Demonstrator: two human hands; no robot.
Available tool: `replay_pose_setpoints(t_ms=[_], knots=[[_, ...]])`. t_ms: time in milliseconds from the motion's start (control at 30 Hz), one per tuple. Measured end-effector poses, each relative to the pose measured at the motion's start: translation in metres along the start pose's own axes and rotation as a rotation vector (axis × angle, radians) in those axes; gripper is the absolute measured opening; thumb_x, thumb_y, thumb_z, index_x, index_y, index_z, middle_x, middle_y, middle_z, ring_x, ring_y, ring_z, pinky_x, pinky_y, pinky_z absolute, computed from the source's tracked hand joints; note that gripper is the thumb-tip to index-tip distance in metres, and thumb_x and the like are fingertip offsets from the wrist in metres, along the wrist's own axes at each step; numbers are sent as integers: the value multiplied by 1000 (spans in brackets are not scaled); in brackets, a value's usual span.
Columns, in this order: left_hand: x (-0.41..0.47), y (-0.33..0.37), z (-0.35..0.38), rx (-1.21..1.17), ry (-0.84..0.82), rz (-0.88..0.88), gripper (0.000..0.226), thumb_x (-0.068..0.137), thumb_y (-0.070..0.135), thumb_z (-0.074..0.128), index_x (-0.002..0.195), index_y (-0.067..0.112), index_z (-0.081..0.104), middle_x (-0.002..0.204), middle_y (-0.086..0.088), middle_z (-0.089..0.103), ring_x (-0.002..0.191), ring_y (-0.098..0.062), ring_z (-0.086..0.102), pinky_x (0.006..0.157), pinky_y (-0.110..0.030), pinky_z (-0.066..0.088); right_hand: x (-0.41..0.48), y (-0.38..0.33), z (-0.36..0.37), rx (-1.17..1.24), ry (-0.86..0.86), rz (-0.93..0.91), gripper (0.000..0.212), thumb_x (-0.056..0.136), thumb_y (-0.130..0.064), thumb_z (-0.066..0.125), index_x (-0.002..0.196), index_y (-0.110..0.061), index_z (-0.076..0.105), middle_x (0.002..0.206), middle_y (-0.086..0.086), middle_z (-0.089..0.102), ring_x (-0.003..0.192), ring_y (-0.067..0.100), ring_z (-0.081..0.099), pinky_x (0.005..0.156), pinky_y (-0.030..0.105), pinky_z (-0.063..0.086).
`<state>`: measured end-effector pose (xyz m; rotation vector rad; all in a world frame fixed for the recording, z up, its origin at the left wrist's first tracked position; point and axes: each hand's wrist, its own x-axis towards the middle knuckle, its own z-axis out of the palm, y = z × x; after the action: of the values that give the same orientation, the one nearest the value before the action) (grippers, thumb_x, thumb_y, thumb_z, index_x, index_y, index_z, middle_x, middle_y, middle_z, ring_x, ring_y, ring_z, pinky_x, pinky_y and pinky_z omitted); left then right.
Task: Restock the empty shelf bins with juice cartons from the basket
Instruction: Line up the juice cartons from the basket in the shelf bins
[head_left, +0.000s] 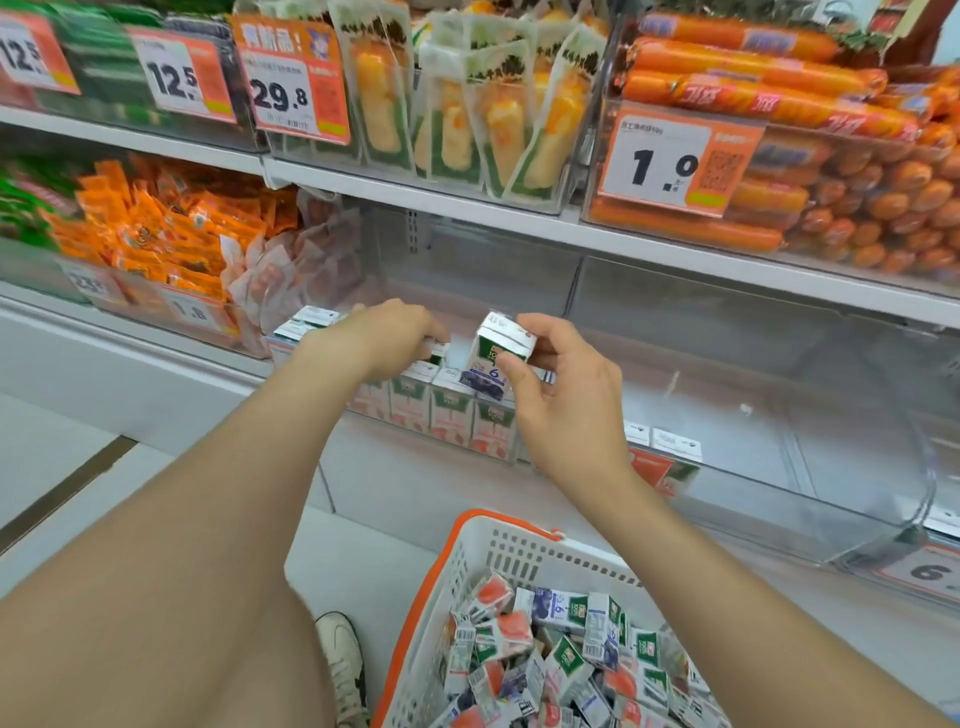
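My right hand (563, 395) grips a small white, green and blue juice carton (496, 353), tilted, just above the clear shelf bin (519, 452). Inside that bin stands a row of upright cartons with pink fronts (452, 415). My left hand (387, 338) reaches into the bin with its fingers curled over the tops of the back cartons; what the fingertips hold is hidden. A white basket with an orange rim (498, 551) sits on the floor below, holding several loose juice cartons (561, 654).
To the right lies a wide clear bin (779, 415) with only a few price labels at its front. Orange snack packs (171, 223) fill the bin to the left. Sausages (831, 197) and packed corn (467, 114) occupy the upper shelf. My shoe (340, 665) is beside the basket.
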<state>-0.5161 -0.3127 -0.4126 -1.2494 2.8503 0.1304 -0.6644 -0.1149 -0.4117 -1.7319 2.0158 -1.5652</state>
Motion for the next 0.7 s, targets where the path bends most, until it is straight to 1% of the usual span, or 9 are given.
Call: replay_pose_setpoints(t_ms=[133, 200, 233, 300, 367, 467, 533, 633, 700], knots=[[-8, 9, -2, -8, -52, -28, 56, 105, 4, 45, 150, 35, 54, 151, -3, 58, 140, -34, 47, 111, -55, 42, -1, 2, -1, -11, -15, 13, 27, 98, -22, 70, 125, -21, 66, 106, -9, 73, 96, 9, 68, 86, 41, 59], [-19, 23, -9, -30, 50, -33, 49, 104, 6, 45, 147, 26, 58, 145, -6, 62, 136, -34, 52, 110, -51, 44, -1, 3, -8, -16, -24, 13, 26, 99, -23, 69, 125, -22, 66, 107, -9, 72, 96, 8, 67, 83, 35, 58], [-27, 33, -13, -94, 146, -7, 44, 104, 8, 45, 141, 24, 62, 139, -6, 66, 130, -30, 57, 107, -47, 47, -2, 4, -14, -19, -21, 12, 26, 99, -24, 69, 125, -22, 66, 106, -10, 72, 95, 7, 67, 82, 32, 58], [-46, 59, -23, -396, 304, 44, 39, 102, 13, 45, 128, 26, 71, 122, 4, 74, 114, -16, 66, 99, -37, 53, -3, 7, -29, 7, 1, 24, 22, 99, -23, 69, 121, -22, 67, 100, -12, 73, 89, 5, 69, 78, 28, 57], [-64, 88, -30, -689, 291, 134, 34, 100, 18, 51, 122, 30, 73, 112, 14, 76, 107, -6, 69, 94, -32, 54, -5, 11, -46, 71, 19, 63, 19, 98, -21, 70, 117, -22, 69, 95, -14, 74, 85, 4, 71, 76, 29, 59], [-78, 125, -31, -893, 186, 238, 24, 98, 20, 65, 120, 28, 74, 107, 13, 79, 101, -8, 73, 86, -27, 57, -10, 20, -72, 168, 3, 149, 20, 97, -24, 70, 117, -22, 69, 98, -8, 77, 88, 12, 74, 81, 42, 62], [-79, 145, -28, -925, 161, 261, 22, 98, 18, 71, 118, 25, 73, 103, 10, 79, 95, -11, 75, 81, -30, 60, -14, 27, -92, 186, -13, 175, 22, 96, -26, 69, 117, -21, 69, 99, -6, 77, 89, 15, 75, 81, 48, 62], [-78, 170, -24, -942, 97, 287, 21, 99, 20, 72, 120, 22, 73, 104, 6, 80, 98, -16, 76, 92, -45, 61, -22, 38, -124, 173, -71, 186, 24, 95, -32, 67, 117, -22, 69, 101, -6, 77, 91, 17, 75, 80, 50, 62], [-78, 187, -23, -941, 61, 321, 20, 100, 22, 72, 120, 21, 73, 105, 4, 79, 99, -19, 76, 94, -51, 59, -28, 46, -145, 138, -150, 184, 21, 98, -34, 66, 117, -26, 69, 103, -9, 77, 92, 17, 75, 82, 49, 61]])
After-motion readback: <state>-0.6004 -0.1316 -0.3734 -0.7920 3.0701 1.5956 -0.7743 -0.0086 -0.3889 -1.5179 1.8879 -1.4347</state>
